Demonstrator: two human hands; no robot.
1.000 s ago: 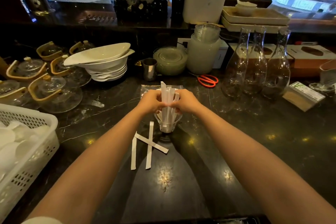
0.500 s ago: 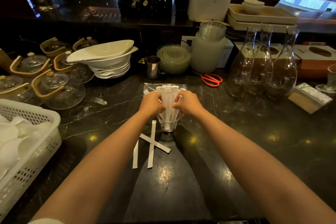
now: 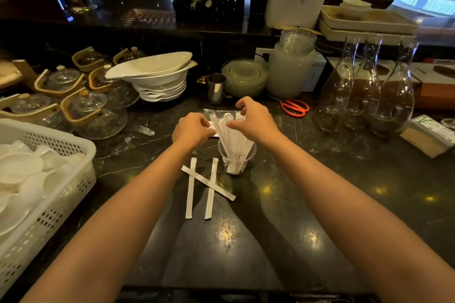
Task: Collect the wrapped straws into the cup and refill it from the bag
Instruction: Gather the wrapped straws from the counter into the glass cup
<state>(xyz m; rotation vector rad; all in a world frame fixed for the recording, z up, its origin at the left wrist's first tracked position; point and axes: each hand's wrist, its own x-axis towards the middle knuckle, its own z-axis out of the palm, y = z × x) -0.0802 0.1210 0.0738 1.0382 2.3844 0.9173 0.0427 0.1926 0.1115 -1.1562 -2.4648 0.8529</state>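
While the cup (image 3: 236, 158) stands mid-counter with its bundle of wrapped straws (image 3: 231, 136) fanning out, we keep our left hand (image 3: 193, 130) curled loosely and our right hand (image 3: 254, 119) spread, neither gripping. Three loose straws (image 3: 209, 186) lie just left; the bag (image 3: 221, 113) lies beyond. We should settle the bundle gently, lest the cup tip.
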